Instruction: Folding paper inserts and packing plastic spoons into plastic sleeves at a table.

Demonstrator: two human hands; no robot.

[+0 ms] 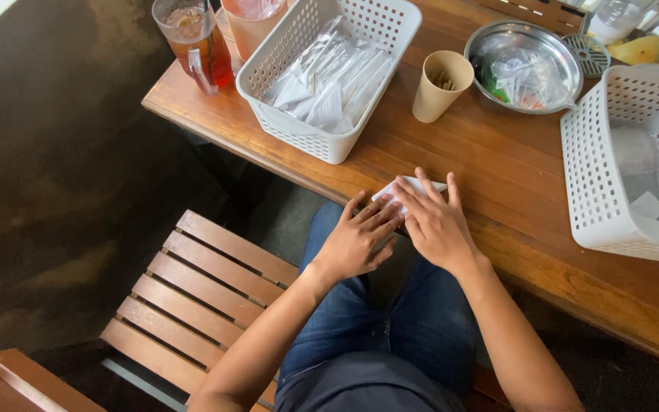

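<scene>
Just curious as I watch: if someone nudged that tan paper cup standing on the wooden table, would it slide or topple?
The tan paper cup looks light: thin walls, with only a few small sticks visible inside. It is taller than wide and narrows toward its base, so a push near the rim would probably tip it. Once on its side, it would likely roll in a curve on the wooden table.

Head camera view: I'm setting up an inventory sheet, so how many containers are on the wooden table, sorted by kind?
White plastic baskets: 2 (one with clear packets, one at the right edge)
Paper cup: 1
Metal bowl: 1
Drink glasses: 2 (amber drink, one behind it)
Total: 6
Both hands, left and right, press a white folded sheet.
</scene>
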